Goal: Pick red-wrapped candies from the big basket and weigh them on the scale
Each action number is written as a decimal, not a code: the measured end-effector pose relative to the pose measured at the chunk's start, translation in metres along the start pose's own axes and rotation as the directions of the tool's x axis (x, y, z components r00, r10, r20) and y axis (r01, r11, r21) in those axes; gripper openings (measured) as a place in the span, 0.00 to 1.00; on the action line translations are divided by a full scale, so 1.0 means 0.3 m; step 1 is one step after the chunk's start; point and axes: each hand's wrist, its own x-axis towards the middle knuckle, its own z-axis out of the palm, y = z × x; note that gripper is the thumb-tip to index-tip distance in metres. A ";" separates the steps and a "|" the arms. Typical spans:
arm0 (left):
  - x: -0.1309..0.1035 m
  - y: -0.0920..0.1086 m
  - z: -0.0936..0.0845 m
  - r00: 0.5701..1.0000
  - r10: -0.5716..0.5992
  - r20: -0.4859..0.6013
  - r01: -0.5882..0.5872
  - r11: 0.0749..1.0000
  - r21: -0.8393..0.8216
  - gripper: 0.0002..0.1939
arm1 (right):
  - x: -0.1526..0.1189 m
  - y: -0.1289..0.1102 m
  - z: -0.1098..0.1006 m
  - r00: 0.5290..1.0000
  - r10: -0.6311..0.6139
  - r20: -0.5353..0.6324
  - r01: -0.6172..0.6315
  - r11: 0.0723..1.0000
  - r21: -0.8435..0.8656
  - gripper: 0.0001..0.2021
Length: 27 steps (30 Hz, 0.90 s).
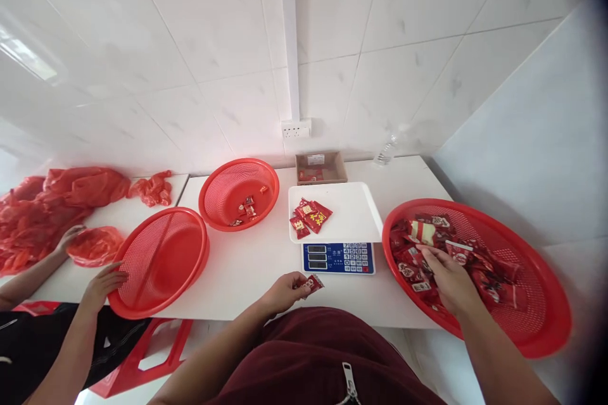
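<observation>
Head view, basket (pixel 546 304) of candy packets (pixel 427 234), right hand (pixel 449 278) inside

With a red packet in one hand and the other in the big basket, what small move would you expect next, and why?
Probably the left hand lifts its red packet onto the white scale tray. A few packets already lie there, and the tray sits just beyond that hand. The right hand rests among the packets in the large red basket, seemingly picking up more.

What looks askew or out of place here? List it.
One red basket is tipped on its edge over the table's front edge, propped by another person's hand. A clear bottle lies on its side by the wall.
</observation>
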 end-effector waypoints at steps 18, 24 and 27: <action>0.278 0.168 -0.082 0.834 0.238 -0.498 -0.182 0.970 0.160 0.17 | -0.029 0.186 0.068 0.994 0.107 -0.003 -0.107 0.994 -0.018 0.23; 0.283 0.162 -0.093 0.850 0.441 -0.290 -0.119 0.695 0.709 0.12 | -0.029 0.188 0.072 0.993 0.118 -0.022 -0.118 0.993 -0.014 0.22; 0.296 0.149 -0.084 0.849 0.474 -0.233 -0.169 0.662 0.731 0.13 | -0.033 0.176 0.074 0.990 0.137 -0.028 -0.138 0.990 -0.016 0.21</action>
